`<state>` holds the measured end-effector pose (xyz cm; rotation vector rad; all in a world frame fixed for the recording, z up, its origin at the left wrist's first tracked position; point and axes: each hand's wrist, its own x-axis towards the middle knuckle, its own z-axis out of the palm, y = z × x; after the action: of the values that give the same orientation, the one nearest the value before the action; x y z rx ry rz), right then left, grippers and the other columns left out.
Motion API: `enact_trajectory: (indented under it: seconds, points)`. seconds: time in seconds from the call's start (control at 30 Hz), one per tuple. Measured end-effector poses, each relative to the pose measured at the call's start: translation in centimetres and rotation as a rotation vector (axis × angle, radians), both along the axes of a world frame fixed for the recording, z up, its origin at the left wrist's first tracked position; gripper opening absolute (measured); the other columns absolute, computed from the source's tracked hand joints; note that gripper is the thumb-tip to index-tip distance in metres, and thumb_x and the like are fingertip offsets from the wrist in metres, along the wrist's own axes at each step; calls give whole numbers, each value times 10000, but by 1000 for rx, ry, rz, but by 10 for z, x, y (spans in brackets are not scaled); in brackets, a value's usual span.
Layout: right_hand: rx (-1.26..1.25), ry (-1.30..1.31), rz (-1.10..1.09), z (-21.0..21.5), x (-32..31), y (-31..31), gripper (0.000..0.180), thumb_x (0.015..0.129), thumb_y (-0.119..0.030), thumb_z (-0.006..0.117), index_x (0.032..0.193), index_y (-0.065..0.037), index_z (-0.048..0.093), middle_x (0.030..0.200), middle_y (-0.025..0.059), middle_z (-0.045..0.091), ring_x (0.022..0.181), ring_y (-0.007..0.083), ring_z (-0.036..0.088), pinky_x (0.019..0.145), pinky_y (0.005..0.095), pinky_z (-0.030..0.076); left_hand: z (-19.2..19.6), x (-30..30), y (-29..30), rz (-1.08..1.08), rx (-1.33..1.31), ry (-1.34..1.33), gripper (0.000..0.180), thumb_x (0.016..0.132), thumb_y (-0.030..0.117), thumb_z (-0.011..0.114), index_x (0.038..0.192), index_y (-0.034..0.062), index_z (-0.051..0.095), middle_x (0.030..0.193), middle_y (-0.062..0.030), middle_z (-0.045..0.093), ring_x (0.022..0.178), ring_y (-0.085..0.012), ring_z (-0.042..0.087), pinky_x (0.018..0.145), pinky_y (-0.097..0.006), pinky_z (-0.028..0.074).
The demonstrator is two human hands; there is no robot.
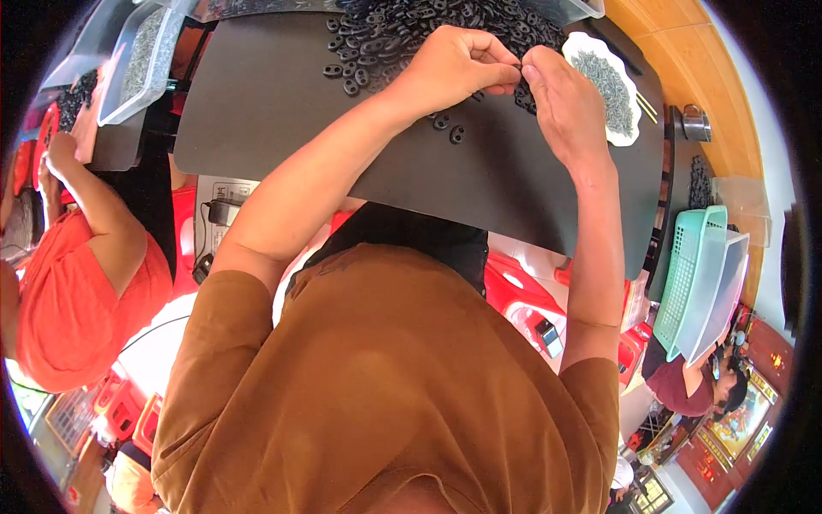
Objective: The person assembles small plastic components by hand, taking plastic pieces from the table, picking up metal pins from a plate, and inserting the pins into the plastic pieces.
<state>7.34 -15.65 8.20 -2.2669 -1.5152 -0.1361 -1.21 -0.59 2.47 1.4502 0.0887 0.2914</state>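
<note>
My left hand and my right hand meet fingertip to fingertip above the dark table. Both are closed in a pinch; a tiny dark bit shows between them, mostly hidden by the fingers. Behind them spreads a heap of black two-hole plastic pieces, which look like cord locks. A couple of loose black pieces lie nearer to me, below my left wrist. Right beside my right hand stands a white scalloped dish filled with small silvery metal parts, apparently springs.
Thin yellow sticks lie by the dish. At left is a clear plastic box of silvery parts, near a co-worker in a red shirt. A green basket stands at right. Red stools show beneath the table.
</note>
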Motion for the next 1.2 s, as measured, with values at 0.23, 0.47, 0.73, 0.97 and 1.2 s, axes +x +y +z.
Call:
enact_trajectory:
  seconds: [0.23,0.47,0.73,0.97,1.2]
  points:
    - [80,62,23,0,7,6,144,953,-204,509,937,-62,527,757,105,577,700,263,585,628,356,442,1,4,3,38,-107,-37,139,849,102,692,906,-24,669,854,-112,694,785,-147,681,723,-246,558]
    - [392,820,56,-11,25,-11,115,929,-144,602,969,-37,596,866,11,650,785,81,617,661,210,473,8,16,-11,17,-219,-184,171,867,99,668,973,-35,666,869,-117,694,786,-148,680,727,-245,558]
    - [512,823,-163,-26,22,-53,73,894,-50,615,931,10,596,875,80,663,784,131,661,690,235,528,-4,25,-28,100,982,-300,176,772,149,689,935,84,705,871,-107,686,812,-261,672,737,-365,535]
    - [629,860,-267,-52,27,-80,57,888,-20,607,940,0,594,881,70,643,758,149,659,670,242,522,-17,47,-48,-25,1284,-267,141,762,127,649,882,64,688,862,-93,638,888,-280,617,788,-374,505]
    - [677,903,-209,-46,18,-71,91,894,-31,599,978,6,604,883,71,641,764,150,657,672,247,523,3,27,-17,-186,159,2,257,887,141,640,1090,-17,634,933,-75,678,864,-119,650,775,-254,528]
